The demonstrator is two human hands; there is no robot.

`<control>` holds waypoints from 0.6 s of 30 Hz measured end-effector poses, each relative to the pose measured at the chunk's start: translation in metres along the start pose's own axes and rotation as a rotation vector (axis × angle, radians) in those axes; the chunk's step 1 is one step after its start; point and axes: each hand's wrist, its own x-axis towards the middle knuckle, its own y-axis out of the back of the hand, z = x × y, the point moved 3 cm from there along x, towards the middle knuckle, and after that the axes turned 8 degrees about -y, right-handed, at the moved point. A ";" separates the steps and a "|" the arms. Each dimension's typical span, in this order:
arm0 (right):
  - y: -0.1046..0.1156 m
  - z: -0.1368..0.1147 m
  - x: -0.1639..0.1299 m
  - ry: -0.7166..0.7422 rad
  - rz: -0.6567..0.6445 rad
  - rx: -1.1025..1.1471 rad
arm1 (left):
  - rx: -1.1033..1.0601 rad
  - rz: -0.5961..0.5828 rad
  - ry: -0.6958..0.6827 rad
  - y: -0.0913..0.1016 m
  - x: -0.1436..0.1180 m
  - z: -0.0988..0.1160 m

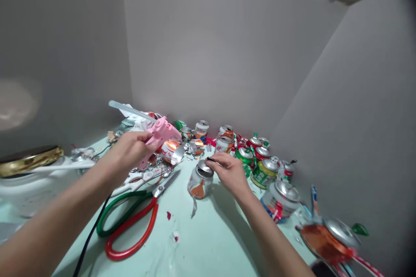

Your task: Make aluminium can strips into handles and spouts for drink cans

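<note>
Silver-topped can (199, 185) standing just under my right hand (231, 172), fingertips at its lid, whether clamped I cannot tell, pink glue gun (164, 132) clamped in my left hand (134, 149), scissors (159, 190) below that grip

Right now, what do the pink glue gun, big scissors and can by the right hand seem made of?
Pink glue gun: likely smooth plastic, from its moulded body. Scissors: blades probably steel, greyish sheen; handles coloured, perhaps plastic coated. Can: probably aluminium, its top silvery, reflective.
</note>
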 end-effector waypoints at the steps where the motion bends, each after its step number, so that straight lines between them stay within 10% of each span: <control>1: -0.001 0.001 -0.001 0.014 -0.005 -0.025 | -0.022 -0.001 0.002 0.000 0.000 -0.002; 18: -0.005 0.000 -0.014 0.084 -0.048 -0.155 | -0.223 0.031 0.086 -0.002 0.002 -0.008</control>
